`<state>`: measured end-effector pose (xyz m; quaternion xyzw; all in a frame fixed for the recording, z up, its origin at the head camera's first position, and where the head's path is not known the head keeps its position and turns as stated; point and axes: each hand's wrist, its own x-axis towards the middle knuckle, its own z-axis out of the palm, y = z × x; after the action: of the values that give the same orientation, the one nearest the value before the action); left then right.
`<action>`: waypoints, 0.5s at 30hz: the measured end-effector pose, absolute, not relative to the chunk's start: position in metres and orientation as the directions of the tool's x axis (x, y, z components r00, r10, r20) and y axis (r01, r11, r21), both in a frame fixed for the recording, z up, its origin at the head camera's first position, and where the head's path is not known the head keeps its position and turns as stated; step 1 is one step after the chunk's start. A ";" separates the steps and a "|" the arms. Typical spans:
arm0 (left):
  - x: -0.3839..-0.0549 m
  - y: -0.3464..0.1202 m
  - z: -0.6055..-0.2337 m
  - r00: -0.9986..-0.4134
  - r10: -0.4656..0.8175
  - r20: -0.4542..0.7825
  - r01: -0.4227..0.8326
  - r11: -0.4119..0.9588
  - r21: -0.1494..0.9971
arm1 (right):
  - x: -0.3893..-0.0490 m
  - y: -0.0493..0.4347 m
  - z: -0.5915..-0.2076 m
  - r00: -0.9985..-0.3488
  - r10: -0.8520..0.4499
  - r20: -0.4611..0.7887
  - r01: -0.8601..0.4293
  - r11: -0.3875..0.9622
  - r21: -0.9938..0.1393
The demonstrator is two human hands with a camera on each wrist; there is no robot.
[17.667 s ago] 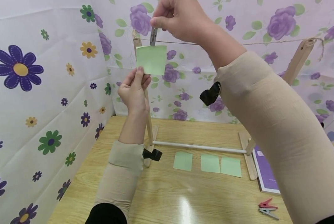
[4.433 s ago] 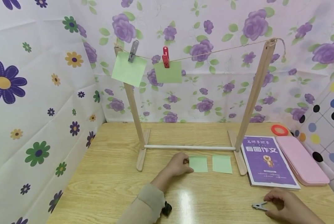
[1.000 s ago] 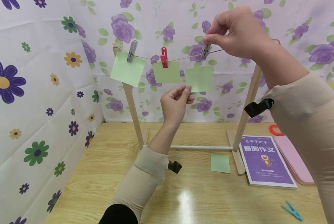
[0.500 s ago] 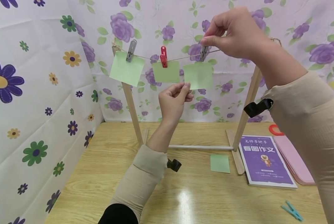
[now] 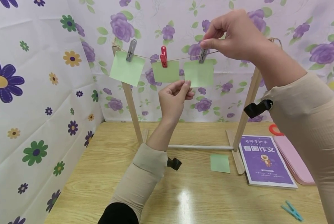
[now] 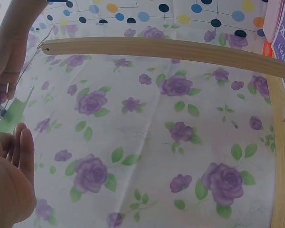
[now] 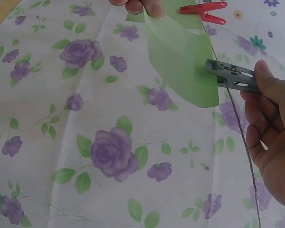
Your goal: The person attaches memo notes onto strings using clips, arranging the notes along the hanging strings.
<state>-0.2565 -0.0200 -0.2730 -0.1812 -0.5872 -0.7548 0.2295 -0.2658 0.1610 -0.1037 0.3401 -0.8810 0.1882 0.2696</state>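
Note:
My left hand (image 5: 172, 101) pinches the lower left corner of a green sticky note (image 5: 199, 74), held upright under the string (image 5: 186, 58). My right hand (image 5: 234, 35) grips a grey clothespin (image 7: 235, 76) from above, between thumb and fingers. In the right wrist view the clothespin's tip lies over the note's edge, beside the string, and the paper bows. Left along the string hang two more green notes, one (image 5: 126, 69) under a grey clothespin (image 5: 131, 49) and one (image 5: 167, 74) under a red clothespin (image 5: 163, 56). The left wrist view shows the held note only partly.
The string runs between two wooden posts (image 5: 133, 112) joined low by a white rod (image 5: 200, 147). On the table lie a green note (image 5: 220, 163), a blue clothespin (image 5: 292, 211), a purple book (image 5: 267, 161) and a pink case (image 5: 291, 155). A red ring (image 5: 275, 130) sits behind.
Since 4.4 s ago, both hands have lifted a note and a grey clothespin from the table to the string. Over the last second the note rose slightly and the clothespin came down onto its top edge.

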 end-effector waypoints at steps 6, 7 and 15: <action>-0.258 -0.020 -0.272 -0.828 -0.134 0.544 0.560 -0.202 0.803 | -0.266 0.161 -0.104 -0.610 -0.525 0.594 -0.721 0.678 -0.141; -0.258 -0.020 -0.272 -0.829 -0.134 0.542 0.559 -0.202 0.805 | -0.266 0.160 -0.104 -0.611 -0.528 0.591 -0.723 0.676 -0.143; -0.257 -0.020 -0.272 -0.829 -0.123 0.545 0.559 -0.202 0.804 | -0.265 0.161 -0.105 -0.634 -0.541 0.553 -0.713 0.686 -0.147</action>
<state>-0.2574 -0.0199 -0.2724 -0.1848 -0.5895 -0.7530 0.2265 -0.2651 0.1609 -0.1045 0.3537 -0.8859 0.1792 0.2406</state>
